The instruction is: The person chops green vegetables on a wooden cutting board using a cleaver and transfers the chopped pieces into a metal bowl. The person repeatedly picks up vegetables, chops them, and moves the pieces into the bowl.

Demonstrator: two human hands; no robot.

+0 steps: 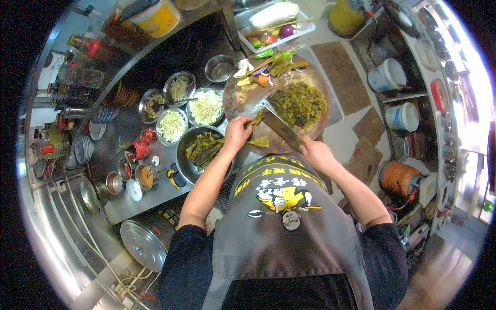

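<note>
On a round chopping board [242, 106], my left hand [237, 133] pinches a strip of pickled mustard greens [258, 117]. The handle of a broad cleaver [285, 130] is in my right hand [317, 152], and its blade lies slantwise beside that strip. A heap of chopped greens [300, 102] sits beyond the blade. One pale stem piece [259, 142] rests near the board's close edge. Behind these lie garlic [243, 69], a green chili pepper [264, 54], and uncut leaf pieces [282, 67]. A steel bowl of whole pickled greens [203, 152] stands left of the board.
Bowls of shredded cabbage [205, 105] and other cut vegetables [179, 90] cover the counter at left, near seasoning cups [144, 176] and stacked plates [84, 149]. A plastic tub [248, 42] with vegetables stands behind the board. White buckets [402, 117] fill shelves at right.
</note>
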